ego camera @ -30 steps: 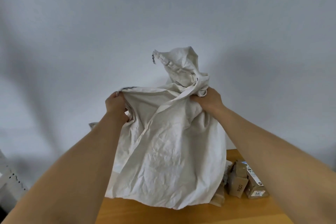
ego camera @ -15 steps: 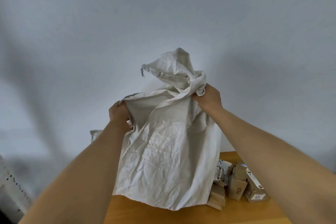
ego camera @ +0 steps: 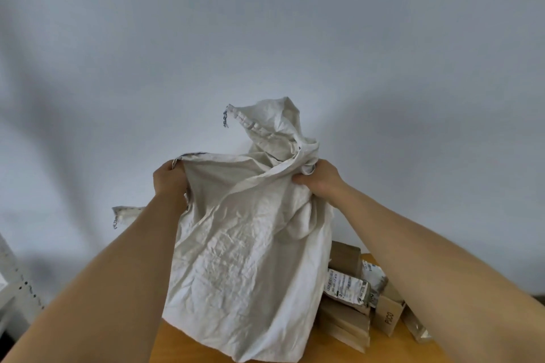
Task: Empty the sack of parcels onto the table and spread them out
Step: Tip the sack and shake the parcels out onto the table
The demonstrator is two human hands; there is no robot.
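Crumpled cloth, brown card and warm wood under a matt wall

The sack (ego camera: 244, 262) is off-white woven cloth, matt and heavily creased, with a stitched hem and frayed dark thread at its corners. The parcels (ego camera: 358, 300) beside it are mostly plain brown cardboard, dull and smooth; one is wrapped in a slightly glossy, crinkled grey plastic mailer bearing a white printed paper label (ego camera: 345, 286). The table (ego camera: 177, 342) shows an orange-toned wooden top with a smooth, faintly satin finish. The wall (ego camera: 265, 38) behind is flat matt white. At far left, a shelf upright (ego camera: 14, 280) looks like pale painted metal with punched holes.
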